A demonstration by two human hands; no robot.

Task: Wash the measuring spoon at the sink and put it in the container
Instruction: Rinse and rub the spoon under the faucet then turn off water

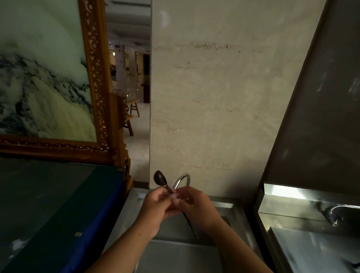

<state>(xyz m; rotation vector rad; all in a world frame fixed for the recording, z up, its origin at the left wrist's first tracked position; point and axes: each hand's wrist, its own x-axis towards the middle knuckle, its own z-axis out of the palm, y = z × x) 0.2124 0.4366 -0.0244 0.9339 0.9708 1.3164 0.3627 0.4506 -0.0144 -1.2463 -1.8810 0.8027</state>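
Observation:
A dark metal measuring spoon [160,178] with a long thin handle is held over the steel sink [182,258]. Its round bowl points up and to the left, and the handle's end sticks out below my hands toward the basin. My left hand [156,209] grips the handle just under the bowl. My right hand [196,207] closes on the handle from the right, its fingers meeting those of the left. A curved chrome tap [182,180] rises right behind my hands. No container is in view.
A dark green counter with a blue edge [48,213] lies to the left, with a carved wooden framed picture [95,70] standing on it. A marble wall backs the sink. A second steel sink with its own tap [330,213] is to the right.

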